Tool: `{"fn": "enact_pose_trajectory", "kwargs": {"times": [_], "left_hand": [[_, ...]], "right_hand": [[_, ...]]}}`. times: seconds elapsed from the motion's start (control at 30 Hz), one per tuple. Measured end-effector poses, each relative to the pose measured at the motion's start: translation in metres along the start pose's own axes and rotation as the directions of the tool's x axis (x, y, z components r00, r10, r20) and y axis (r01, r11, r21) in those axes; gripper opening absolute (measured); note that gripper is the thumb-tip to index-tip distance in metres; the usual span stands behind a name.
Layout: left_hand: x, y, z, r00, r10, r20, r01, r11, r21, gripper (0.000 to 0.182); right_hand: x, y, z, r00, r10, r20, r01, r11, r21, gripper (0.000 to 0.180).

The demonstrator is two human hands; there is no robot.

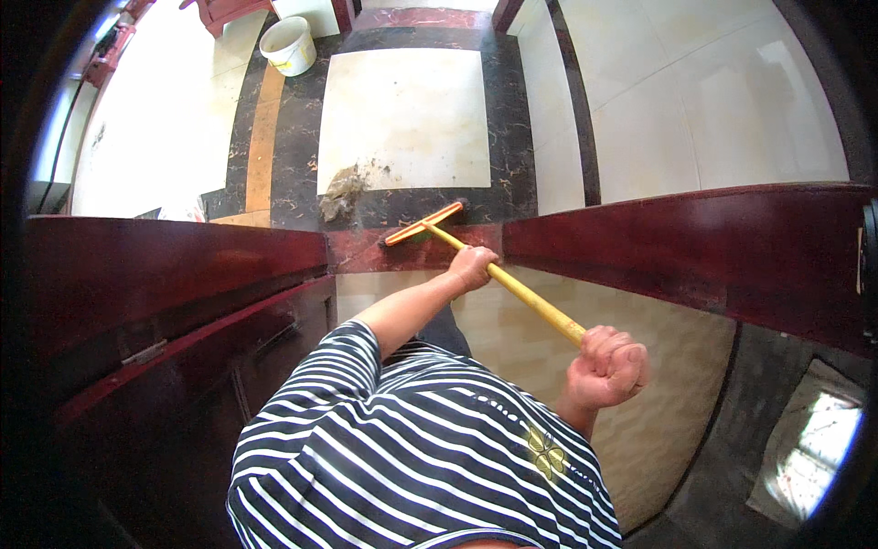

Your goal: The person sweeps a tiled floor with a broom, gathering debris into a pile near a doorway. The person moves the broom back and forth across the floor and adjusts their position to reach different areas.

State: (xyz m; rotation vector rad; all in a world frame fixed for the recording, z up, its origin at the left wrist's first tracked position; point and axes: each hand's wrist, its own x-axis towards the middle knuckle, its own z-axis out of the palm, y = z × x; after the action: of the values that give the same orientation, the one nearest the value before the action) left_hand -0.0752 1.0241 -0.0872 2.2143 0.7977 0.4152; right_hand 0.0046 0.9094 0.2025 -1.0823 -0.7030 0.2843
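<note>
My left hand [473,267] grips the yellow pole [531,296] of what looks like a floor squeegee, partway along the shaft. Around the pole's upper end my right hand [607,367] is closed, to the right of my body. The orange head [424,224] sits slantwise over the reddish stone threshold [411,248] and the black marble border beyond it; its underside is hidden. Ahead and left of the head lies a grey-brown, wet-looking clump [343,193], perhaps dirt or a rag. Dark specks are scattered beside it on the pale floor tile [405,117].
Dark red wooden door frame sides rise at left [178,267] and right [686,233] of the threshold. A stained white bucket [288,47] stands at the far left. Reddish wooden furniture [230,12] is behind it. Part of a white bag [182,209] shows past the left frame.
</note>
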Motion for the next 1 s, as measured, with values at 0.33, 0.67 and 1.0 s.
{"fn": "enact_pose_trajectory", "kwargs": {"times": [0.33, 0.67, 1.0], "left_hand": [[0.042, 0.03, 0.018, 0.993, 0.016, -0.114, -0.015, 1.0, 0.013, 0.007], [0.088, 0.048, 0.052, 1.0, 0.02, 0.009, -0.019, 0.998, -0.068, 0.014], [0.096, 0.056, 0.021, 0.997, -0.079, 0.002, 0.079, 0.996, 0.041, 0.006]], "right_hand": [[0.062, -0.005, -0.057, 1.0, -0.022, 0.015, 0.021, 0.997, 0.071, 0.027], [0.108, 0.019, -0.05, 0.999, -0.021, -0.029, 0.023, 0.999, 0.045, 0.026], [0.126, 0.008, -0.064, 0.995, -0.041, 0.095, 0.045, 0.998, -0.041, 0.026]]}}
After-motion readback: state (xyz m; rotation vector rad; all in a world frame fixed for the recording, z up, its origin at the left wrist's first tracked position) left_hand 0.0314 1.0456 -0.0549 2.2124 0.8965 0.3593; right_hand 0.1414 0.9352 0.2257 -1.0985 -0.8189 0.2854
